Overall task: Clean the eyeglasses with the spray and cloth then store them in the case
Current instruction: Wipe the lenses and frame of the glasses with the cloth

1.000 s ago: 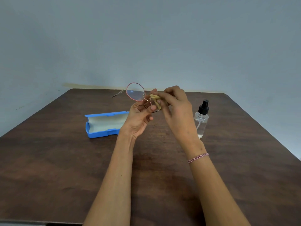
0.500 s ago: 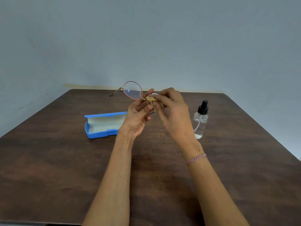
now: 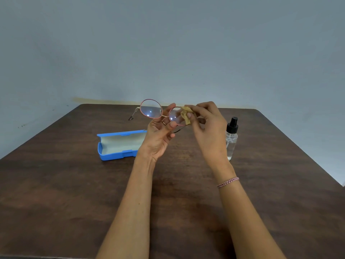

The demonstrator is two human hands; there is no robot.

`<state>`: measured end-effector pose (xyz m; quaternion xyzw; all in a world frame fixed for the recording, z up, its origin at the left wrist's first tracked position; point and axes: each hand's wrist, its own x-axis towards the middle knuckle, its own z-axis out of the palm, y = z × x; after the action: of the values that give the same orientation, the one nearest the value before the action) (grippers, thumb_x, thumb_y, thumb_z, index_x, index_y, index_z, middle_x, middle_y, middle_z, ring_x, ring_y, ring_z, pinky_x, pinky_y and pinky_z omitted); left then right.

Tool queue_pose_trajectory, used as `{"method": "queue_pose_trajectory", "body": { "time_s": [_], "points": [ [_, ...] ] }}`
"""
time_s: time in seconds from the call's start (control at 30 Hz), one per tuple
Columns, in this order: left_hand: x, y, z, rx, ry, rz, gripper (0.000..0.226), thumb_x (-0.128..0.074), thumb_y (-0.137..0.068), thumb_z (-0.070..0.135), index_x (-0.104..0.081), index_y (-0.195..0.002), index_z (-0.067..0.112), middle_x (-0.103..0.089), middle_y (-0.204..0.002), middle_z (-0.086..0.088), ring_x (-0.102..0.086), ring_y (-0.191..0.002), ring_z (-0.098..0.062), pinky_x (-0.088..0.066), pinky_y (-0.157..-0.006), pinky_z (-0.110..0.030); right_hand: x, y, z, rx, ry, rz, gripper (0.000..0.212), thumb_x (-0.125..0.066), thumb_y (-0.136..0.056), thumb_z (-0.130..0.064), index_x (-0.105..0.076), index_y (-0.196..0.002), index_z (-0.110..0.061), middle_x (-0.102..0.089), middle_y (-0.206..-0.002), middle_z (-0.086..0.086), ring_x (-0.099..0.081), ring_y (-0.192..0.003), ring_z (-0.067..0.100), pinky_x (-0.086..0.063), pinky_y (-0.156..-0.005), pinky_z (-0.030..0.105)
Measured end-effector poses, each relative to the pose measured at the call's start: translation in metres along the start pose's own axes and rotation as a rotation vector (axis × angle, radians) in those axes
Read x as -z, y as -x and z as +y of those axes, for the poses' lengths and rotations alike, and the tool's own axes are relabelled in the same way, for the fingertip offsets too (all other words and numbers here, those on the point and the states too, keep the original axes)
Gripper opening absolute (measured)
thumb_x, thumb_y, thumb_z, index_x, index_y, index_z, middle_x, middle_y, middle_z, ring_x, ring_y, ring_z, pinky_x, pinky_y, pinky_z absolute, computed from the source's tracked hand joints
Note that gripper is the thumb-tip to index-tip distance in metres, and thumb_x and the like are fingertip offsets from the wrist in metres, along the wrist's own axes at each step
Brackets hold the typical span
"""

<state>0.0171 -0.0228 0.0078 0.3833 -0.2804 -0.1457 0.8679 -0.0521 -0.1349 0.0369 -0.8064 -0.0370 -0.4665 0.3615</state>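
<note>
Round eyeglasses [image 3: 151,109] with a thin pink-gold frame are held up over the far middle of the table. My left hand [image 3: 158,139] grips them at the bridge and lower rim. My right hand [image 3: 209,131] pinches a small crumpled tan cloth [image 3: 185,114] against the right lens. Both lenses face me, and one temple arm sticks out to the left. The blue case [image 3: 119,146] lies open on the table, left of my left hand, its pale lining showing. A clear spray bottle [image 3: 231,139] with a black nozzle stands upright just right of my right hand.
The dark brown wooden table [image 3: 74,193] runs to a plain grey wall at the back. Its right edge slants close to the spray bottle's side. A pink-and-white braided band [image 3: 227,182] is on my right wrist.
The glasses have turned so that both lenses now face me. My right hand has shifted the cloth toward the outer edge of the right lens, uncovering most of it.
</note>
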Motion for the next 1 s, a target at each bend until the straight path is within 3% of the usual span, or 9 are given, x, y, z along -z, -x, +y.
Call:
{"method": "queue_pose_trajectory", "body": {
  "time_s": [0.2,0.4,0.5,0.63,0.83,1.0],
  "points": [
    [0.002,-0.002,-0.001,-0.020,0.025,0.016,0.057,-0.092,-0.044,0.029,-0.074,-0.097,0.027,-0.072,-0.100,0.004,-0.067,-0.080,-0.006,-0.048,-0.046,-0.012,0.003,-0.001,0.000,-0.118,-0.111,-0.018,0.020,-0.062,-0.088,-0.013,-0.069,-0.107,-0.012,-0.052,-0.090,-0.011,-0.054,-0.080,-0.006,-0.040,-0.067,0.004],
    [0.001,0.001,0.003,-0.038,0.071,-0.018,0.048,-0.085,-0.049,0.020,-0.075,-0.096,0.025,-0.073,-0.100,0.001,-0.069,-0.068,-0.007,-0.054,-0.057,-0.015,0.003,-0.001,-0.001,-0.059,-0.071,-0.110,0.039,-0.078,-0.073,-0.029,-0.067,-0.109,-0.017,-0.053,-0.098,-0.007,-0.058,-0.086,0.006,-0.050,-0.074,0.013],
    [0.000,0.002,0.002,-0.043,0.072,-0.024,0.051,-0.086,-0.050,0.019,-0.074,-0.099,0.024,-0.073,-0.100,-0.001,-0.070,-0.069,-0.009,-0.055,-0.060,-0.016,0.004,0.000,0.000,-0.104,-0.101,-0.089,0.036,-0.080,-0.071,-0.025,-0.066,-0.104,-0.018,-0.059,-0.097,-0.007,-0.061,-0.086,0.007,-0.052,-0.075,0.017],
    [0.000,0.001,0.003,-0.064,0.029,-0.026,0.051,-0.088,-0.051,0.026,-0.073,-0.100,0.027,-0.072,-0.106,0.001,-0.070,-0.083,-0.011,-0.055,-0.062,-0.017,0.006,-0.001,0.002,-0.275,-0.333,-0.138,0.030,-0.079,-0.072,-0.017,-0.067,-0.099,-0.020,-0.067,-0.088,-0.012,-0.064,-0.080,-0.002,-0.051,-0.074,0.013],
    [0.001,0.001,0.003,-0.058,-0.036,-0.025,0.050,-0.085,-0.055,0.026,-0.072,-0.104,0.028,-0.071,-0.109,0.003,-0.068,-0.094,-0.012,-0.054,-0.062,-0.019,0.010,-0.002,0.008,-0.319,-0.475,-0.153,0.022,-0.076,-0.074,-0.008,-0.067,-0.086,-0.024,-0.070,-0.086,-0.008,-0.066,-0.085,0.006,-0.052,-0.079,0.020],
    [0.002,0.000,0.003,-0.044,-0.088,0.012,0.059,-0.092,-0.043,0.038,-0.073,-0.099,0.033,-0.071,-0.103,0.008,-0.062,-0.089,-0.006,-0.048,-0.056,-0.016,0.011,-0.002,0.007,-0.410,-0.665,-0.176,0.022,-0.071,-0.076,0.003,-0.065,-0.086,-0.017,-0.069,-0.074,-0.010,-0.061,-0.068,-0.005,-0.046,-0.060,0.010]
  ]
}}
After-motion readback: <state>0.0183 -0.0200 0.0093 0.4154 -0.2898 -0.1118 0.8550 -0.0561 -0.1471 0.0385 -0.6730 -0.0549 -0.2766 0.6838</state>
